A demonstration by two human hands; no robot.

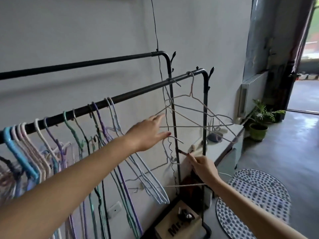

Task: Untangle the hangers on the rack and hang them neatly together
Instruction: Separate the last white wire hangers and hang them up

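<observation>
Grey wall bkgd; left hand (pixel 146 133) fingers spread, right hand (pixel 204 167) fingers pinch wire hanger (pixel 174 150).

Box on the floor: a tan cardboard box (pixel 179 223) at the foot of the black rack (pixel 205 100) bears dark printed letters.
Readable text: "Mr." in bold black type, running slantwise along the box's top face.
Rest of print: more follows after "Mr.", cut off by a dark emblem and blur; cannot be read.
</observation>
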